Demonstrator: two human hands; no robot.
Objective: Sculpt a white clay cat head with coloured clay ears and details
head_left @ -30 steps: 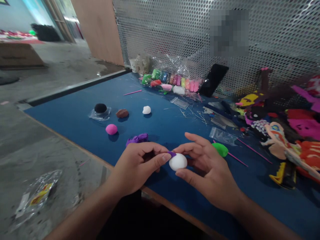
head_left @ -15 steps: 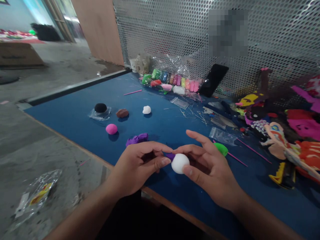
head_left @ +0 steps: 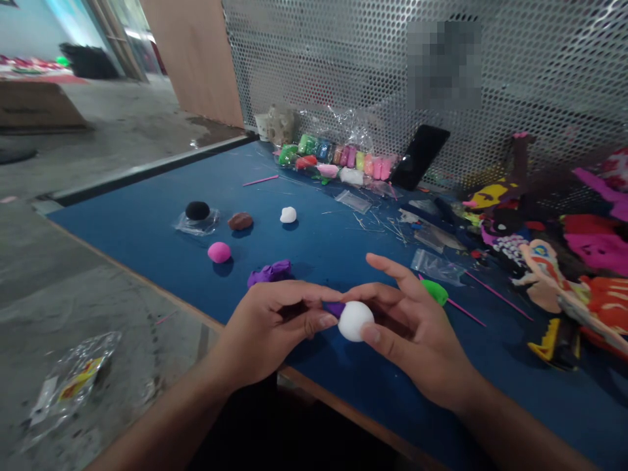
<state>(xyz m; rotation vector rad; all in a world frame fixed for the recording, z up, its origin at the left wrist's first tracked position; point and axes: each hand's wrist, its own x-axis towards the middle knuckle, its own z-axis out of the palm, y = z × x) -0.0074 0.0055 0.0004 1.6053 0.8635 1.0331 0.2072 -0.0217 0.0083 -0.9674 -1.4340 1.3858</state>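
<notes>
Between the thumb and fingers of my right hand [head_left: 407, 333] is a smooth white ball [head_left: 356, 321], held just above the blue table [head_left: 314, 239]. My left hand [head_left: 279, 320] pinches a small piece of purple clay [head_left: 334, 308] against the ball's left side; part of that piece is hidden by the fingers. Behind my left hand lies a crumpled purple clay lump [head_left: 271, 272]. Farther back rest a pink clay ball [head_left: 219, 252], a brown clay lump [head_left: 240, 221], a white clay lump [head_left: 288, 214] and a black clay ball [head_left: 197, 210] on clear plastic.
A bag of coloured clay blocks [head_left: 343, 157] and a leaning phone [head_left: 420, 157] stand by the perforated metal panel [head_left: 333, 59]. Finished clay figures [head_left: 554, 261] crowd the right side. Beyond my right hand lie a green clay piece [head_left: 434, 292], pink sticks and a yellow-black cutter [head_left: 554, 345].
The white ball has shifted very slightly right, and a little more of the purple piece shows beside it. Both hands keep nearly the same place and grip.
</notes>
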